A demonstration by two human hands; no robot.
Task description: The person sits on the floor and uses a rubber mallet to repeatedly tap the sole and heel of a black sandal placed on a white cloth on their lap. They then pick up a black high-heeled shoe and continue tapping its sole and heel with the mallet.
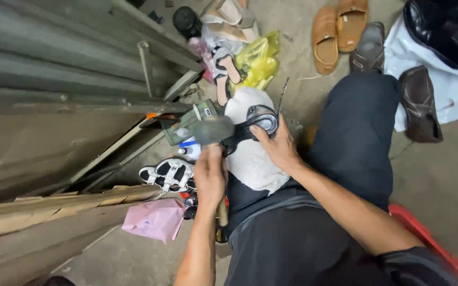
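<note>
A dark sandal (258,123) is seen lying sole-up on a white cloth (253,159) draped over the seated person's left knee. Its sole is black with a glossy grey sheen, oval at the visible end, with a raised rim around the edge; a black strap runs off it toward the left. The right hand (278,147) is laid on the sandal from below, fingers spread and thumb pressed against the edge of the sole, so that it is pinned to the cloth rather than gripped all round. The left hand (210,175) is closed firmly around the wooden handle of a hammer (214,131), whose blurred grey metal head is held just beside the sandal's left end; whether head and sole are touching cannot be told. On the concrete floor beside the knee a white strapped sandal (166,173) and a pink paper bag (155,219) are noted. Further off, a yellow plastic bag (258,61), a tan pair of slippers (337,32) and a brown leather shoe (420,103) are recorded.
</note>
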